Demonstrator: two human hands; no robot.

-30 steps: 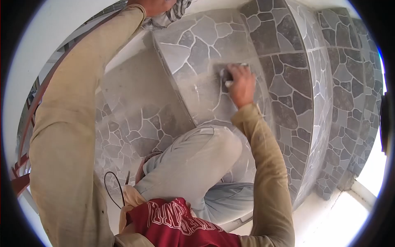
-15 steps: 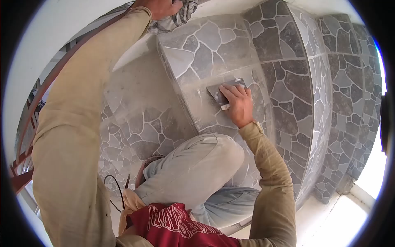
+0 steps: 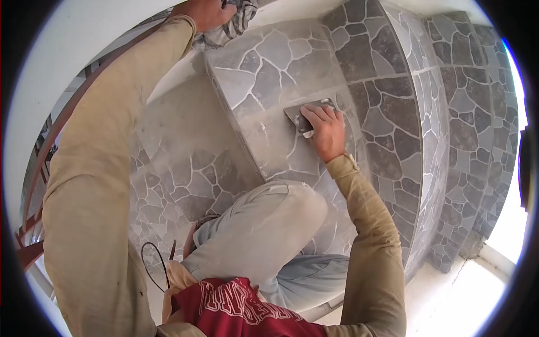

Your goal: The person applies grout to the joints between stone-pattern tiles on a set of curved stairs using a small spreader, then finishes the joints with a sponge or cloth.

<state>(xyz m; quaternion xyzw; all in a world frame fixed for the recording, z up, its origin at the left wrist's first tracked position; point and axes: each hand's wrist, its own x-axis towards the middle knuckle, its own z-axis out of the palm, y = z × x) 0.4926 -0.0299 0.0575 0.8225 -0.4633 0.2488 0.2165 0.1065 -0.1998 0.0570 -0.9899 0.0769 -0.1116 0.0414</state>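
My right hand [image 3: 327,133] is closed on a thin, flat, dark grey grout float [image 3: 295,115] with whitish smears on its edges. The float rests against the stone-patterned step [image 3: 269,140], whose surface around it has a dull, dusty grout film. At the upper left, my left hand [image 3: 203,13] is closed on a crumpled grey-and-white striped cloth [image 3: 233,28]; part of its fingers is out of sight.
A lower step [image 3: 191,123] lies left of the step edge. Tiled risers and treads [image 3: 387,112] continue to the right. A reddish-brown railing [image 3: 53,121] runs along the left side. My bent knee [image 3: 297,202] is close below the float. A thin black cable [image 3: 147,264] loops near my waist.
The whole view has shifted slightly left and up. My right hand and the float have moved a little across the step, and the grout smear left of the float shows more. Both hands keep their hold.
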